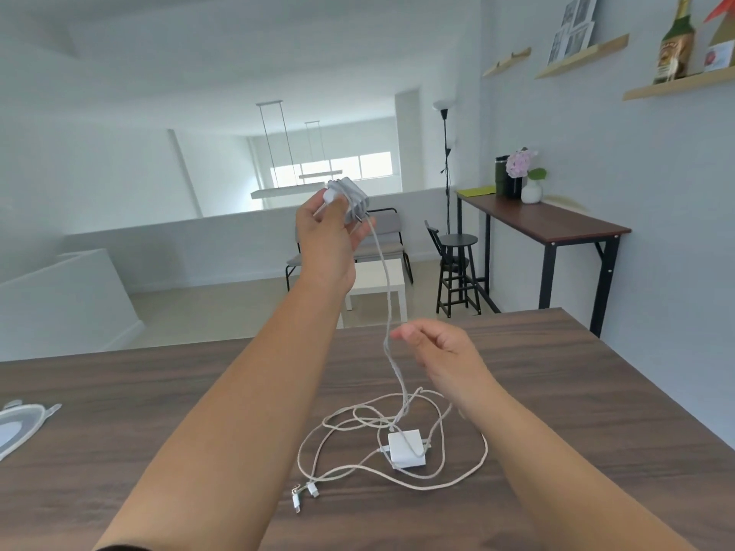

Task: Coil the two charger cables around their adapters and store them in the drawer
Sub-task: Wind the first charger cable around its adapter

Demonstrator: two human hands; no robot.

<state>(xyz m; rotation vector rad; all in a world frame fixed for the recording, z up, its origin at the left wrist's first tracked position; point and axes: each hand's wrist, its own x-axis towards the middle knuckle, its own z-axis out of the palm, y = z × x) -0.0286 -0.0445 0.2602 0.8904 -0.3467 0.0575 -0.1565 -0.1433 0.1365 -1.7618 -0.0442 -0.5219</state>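
Your left hand [328,228] is raised well above the tabletop [159,411], fingers curled round the first adapter [350,200], which already has several turns of cable wound on it. Thumb presses the adapter's near end. From that adapter the free cable [382,272] hangs down past your right hand [435,347] to the tabletop.

Right hand: fingers loosely curled, thumb and forefinger tips close together right beside the hanging cable (can't tell if they actually pinch it or just touch it).

Below, the second adapter [405,447], a white block, lies flat on the tabletop near the front centre, under your right forearm. Loose cable loops [457,479] sprawl around it, both cables tangled together there. Connector ends [304,495] lie just left of the loops, toward you.

Far left edge of the tabletop: a pale rounded object [20,423], partly cut off, can't identify it.

No drawer in view.
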